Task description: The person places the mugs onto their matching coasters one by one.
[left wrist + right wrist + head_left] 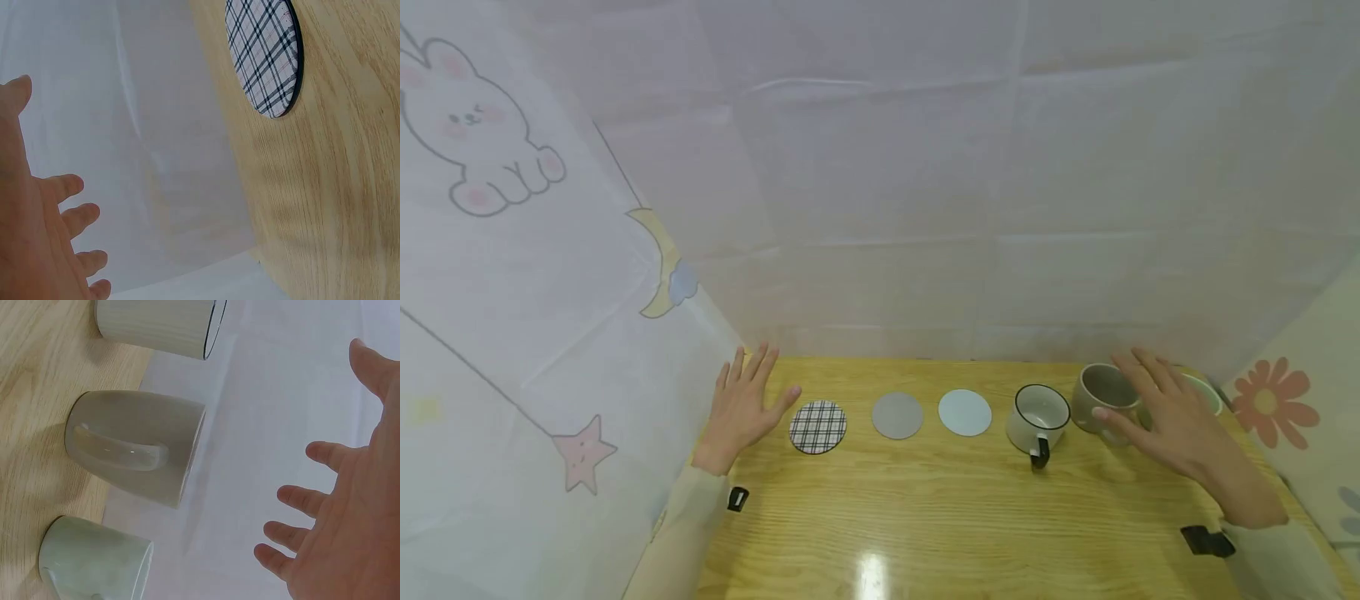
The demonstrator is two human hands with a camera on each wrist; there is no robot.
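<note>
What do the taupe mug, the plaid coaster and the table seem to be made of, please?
Taupe mug: probably glazed ceramic, given the glints on its handle. Plaid coaster: matte-looking, possibly printed fabric; its dark edge suggests backing. Table: glossy wood or laminate, with grain and a bright reflection.

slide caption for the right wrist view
Empty right hand near a dark-rimmed white mug, grey mug and pale green mug on a wooden table.
</note>
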